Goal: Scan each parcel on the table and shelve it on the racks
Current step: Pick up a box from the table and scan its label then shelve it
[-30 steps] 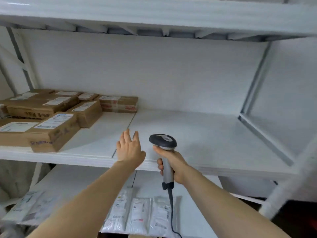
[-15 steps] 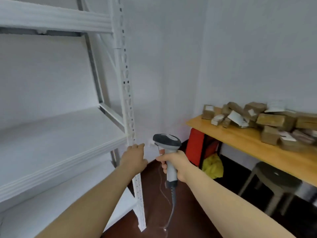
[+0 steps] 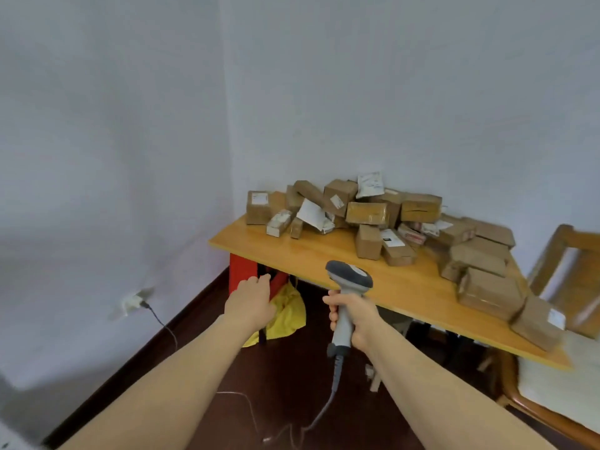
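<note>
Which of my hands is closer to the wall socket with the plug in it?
Left. The left hand hangs open to the right of the wall socket; the right hand, gripping the scanner, is farther right, in front of the table edge.

Plain white walls [image 3: 113,125] met in a corner. Dark red-brown floor [image 3: 292,384], dark baseboard [image 3: 136,362]. Wall socket [image 3: 130,302] with a plug sat low on left wall. Wooden table [image 3: 276,248] stood in the corner; wooden chair [image 3: 552,254] with white cushion [image 3: 558,384] at right.
</note>
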A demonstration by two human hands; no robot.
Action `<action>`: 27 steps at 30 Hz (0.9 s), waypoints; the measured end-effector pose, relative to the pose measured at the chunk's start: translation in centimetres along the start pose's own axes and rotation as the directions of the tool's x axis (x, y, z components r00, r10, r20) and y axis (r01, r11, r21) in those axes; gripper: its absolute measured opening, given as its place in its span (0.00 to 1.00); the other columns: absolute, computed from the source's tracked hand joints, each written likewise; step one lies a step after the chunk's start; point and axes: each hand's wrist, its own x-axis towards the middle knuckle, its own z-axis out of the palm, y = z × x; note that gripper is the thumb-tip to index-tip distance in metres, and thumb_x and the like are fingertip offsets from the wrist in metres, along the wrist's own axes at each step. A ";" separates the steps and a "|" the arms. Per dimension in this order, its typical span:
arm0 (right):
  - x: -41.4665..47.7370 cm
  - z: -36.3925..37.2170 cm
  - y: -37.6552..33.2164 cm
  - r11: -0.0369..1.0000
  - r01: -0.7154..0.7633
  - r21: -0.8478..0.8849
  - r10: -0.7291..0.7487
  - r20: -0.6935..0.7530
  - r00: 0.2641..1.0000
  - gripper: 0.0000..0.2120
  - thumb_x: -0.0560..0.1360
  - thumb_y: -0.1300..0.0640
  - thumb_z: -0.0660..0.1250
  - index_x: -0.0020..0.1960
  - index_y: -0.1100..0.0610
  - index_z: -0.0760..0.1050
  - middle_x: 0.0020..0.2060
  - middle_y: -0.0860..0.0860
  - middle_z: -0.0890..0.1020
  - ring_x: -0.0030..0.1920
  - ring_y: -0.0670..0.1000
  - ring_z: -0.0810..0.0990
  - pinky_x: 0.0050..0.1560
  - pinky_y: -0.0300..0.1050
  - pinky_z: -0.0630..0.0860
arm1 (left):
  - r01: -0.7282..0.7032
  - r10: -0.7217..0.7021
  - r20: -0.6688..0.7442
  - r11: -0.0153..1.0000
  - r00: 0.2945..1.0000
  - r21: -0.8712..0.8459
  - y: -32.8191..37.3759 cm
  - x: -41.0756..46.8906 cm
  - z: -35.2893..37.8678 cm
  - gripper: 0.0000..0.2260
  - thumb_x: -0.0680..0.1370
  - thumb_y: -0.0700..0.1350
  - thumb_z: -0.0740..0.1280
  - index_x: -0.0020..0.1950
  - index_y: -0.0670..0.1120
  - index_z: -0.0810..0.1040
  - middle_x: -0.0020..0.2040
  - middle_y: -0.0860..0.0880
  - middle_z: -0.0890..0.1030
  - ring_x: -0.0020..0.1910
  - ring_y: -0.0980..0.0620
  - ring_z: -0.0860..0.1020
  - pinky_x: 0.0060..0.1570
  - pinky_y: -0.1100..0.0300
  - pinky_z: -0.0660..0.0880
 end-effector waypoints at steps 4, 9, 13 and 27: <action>6.4 0.2 -3.1 0.999 -0.011 0.038 0.010 0.005 1.000 0.08 0.72 0.71 0.69 0.39 0.61 0.73 0.25 0.53 0.72 0.22 0.49 0.69 0.25 0.41 0.68 | 0.031 -0.031 0.010 0.997 0.999 -0.064 -0.1 8.6 -0.7 0.24 0.76 0.45 0.63 0.72 0.44 0.64 0.61 0.43 0.72 0.62 0.43 0.70 0.57 0.50 0.72; 13.6 0.0 -4.6 0.995 -0.095 0.042 0.095 -0.009 0.995 0.07 0.72 0.71 0.69 0.41 0.62 0.73 0.25 0.54 0.72 0.23 0.50 0.69 0.25 0.41 0.68 | 0.088 -0.081 0.067 0.990 0.994 -0.106 0.3 16.7 0.5 0.24 0.76 0.45 0.63 0.71 0.44 0.64 0.62 0.43 0.73 0.61 0.43 0.71 0.54 0.50 0.74; 20.9 1.1 -7.5 0.992 -0.125 0.003 0.125 0.032 0.992 0.07 0.72 0.71 0.68 0.40 0.62 0.72 0.25 0.54 0.72 0.23 0.50 0.70 0.26 0.41 0.69 | 0.150 -0.142 0.067 0.981 0.988 -0.126 0.0 22.8 1.3 0.24 0.78 0.48 0.63 0.72 0.44 0.63 0.66 0.43 0.71 0.65 0.44 0.70 0.57 0.52 0.72; 40.6 8.4 -16.7 0.983 -0.185 -0.013 0.182 0.250 0.951 0.09 0.69 0.70 0.70 0.46 0.60 0.75 0.32 0.56 0.79 0.29 0.51 0.75 0.30 0.42 0.74 | 0.453 -0.449 0.064 0.888 0.891 -0.074 -3.8 39.3 0.5 0.28 0.78 0.49 0.64 0.75 0.43 0.59 0.70 0.42 0.68 0.64 0.45 0.72 0.53 0.54 0.73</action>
